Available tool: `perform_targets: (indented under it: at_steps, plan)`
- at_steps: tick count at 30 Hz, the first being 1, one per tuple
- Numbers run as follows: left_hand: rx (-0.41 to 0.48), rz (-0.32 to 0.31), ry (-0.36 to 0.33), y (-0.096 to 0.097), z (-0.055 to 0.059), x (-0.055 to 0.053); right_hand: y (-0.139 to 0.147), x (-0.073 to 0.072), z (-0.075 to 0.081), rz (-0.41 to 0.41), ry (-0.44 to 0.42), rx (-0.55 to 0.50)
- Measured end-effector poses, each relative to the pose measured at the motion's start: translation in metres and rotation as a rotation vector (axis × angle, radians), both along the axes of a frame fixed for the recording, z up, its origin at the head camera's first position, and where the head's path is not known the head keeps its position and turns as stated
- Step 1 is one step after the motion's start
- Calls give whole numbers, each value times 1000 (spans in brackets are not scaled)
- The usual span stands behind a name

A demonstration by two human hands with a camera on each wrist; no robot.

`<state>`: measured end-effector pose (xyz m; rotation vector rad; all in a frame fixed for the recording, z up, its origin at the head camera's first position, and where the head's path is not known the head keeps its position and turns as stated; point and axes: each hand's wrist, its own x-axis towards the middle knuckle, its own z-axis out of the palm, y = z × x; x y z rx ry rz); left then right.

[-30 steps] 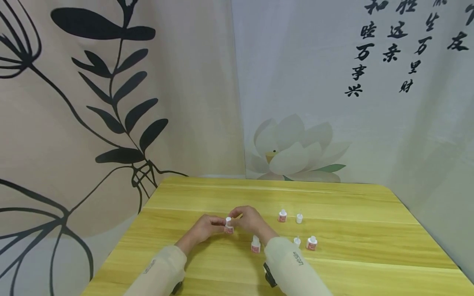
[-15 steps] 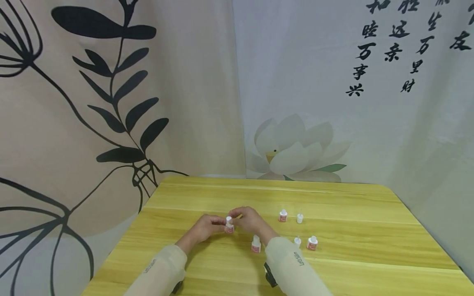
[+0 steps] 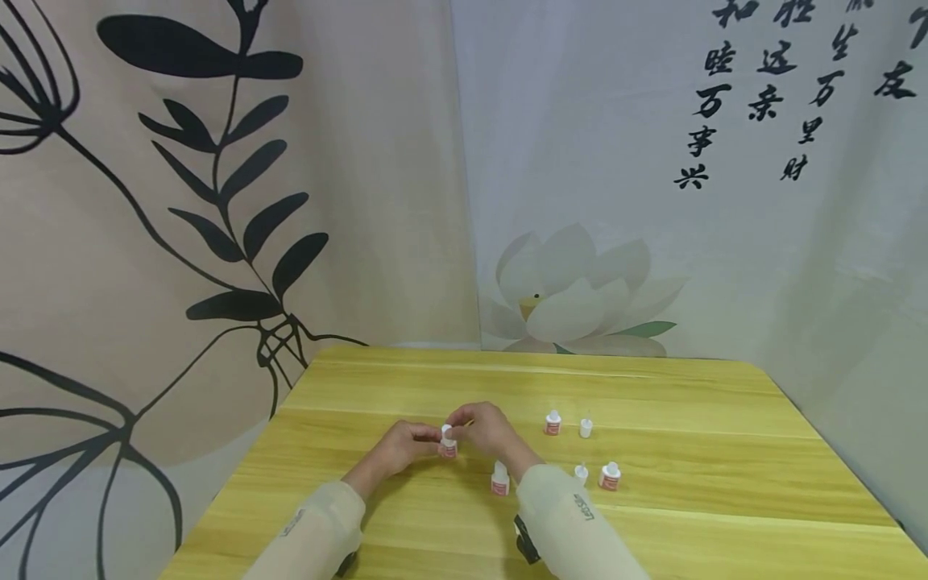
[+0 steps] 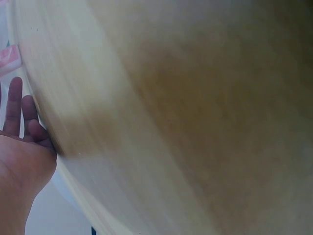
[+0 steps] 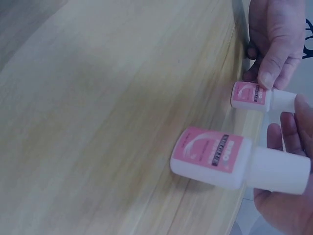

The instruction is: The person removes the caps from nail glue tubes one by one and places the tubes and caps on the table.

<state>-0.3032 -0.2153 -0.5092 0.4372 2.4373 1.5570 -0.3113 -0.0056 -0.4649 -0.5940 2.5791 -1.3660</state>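
Note:
In the head view my left hand (image 3: pixel 399 447) holds a small white bottle (image 3: pixel 449 451) with a pink label, near the middle of the table. My right hand (image 3: pixel 487 428) pinches the white cap (image 3: pixel 447 432) on top of it. From the right wrist, the left thumb (image 5: pixel 267 78) presses against the label, and the right fingers reach the cap end. A second capped bottle (image 5: pixel 210 156) with the same pink label stands upright close to my right wrist. The left wrist view shows part of my left hand (image 4: pixel 24 147), with a pink label corner at the edge.
To the right of my right hand, an uncapped bottle (image 3: pixel 553 424) stands beside a small white cap (image 3: pixel 586 428). Nearer me are another uncapped bottle (image 3: pixel 611 477) and a small white piece (image 3: pixel 582 473) partly behind my sleeve. A printed curtain (image 3: pixel 391 201) hangs behind the wooden table (image 3: pixel 710 451).

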Motion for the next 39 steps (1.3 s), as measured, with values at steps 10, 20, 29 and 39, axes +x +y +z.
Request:
perform_targets:
  at_steps: [10, 20, 29, 39]
  plan:
    - [22, -23, -4, 1, 0, 1, 2, 2, 2, 26, -25, -22]
    - [27, -34, -2, 1, 1, 2, 2, 2, 2, 9, -61, -34]
    - [5, 20, -8, 1, 1, 0, -1, 4, 3, -6, -35, -11]
    - [28, 64, -32, 4, 0, 0, -2, 4, 3, -18, -35, -3]
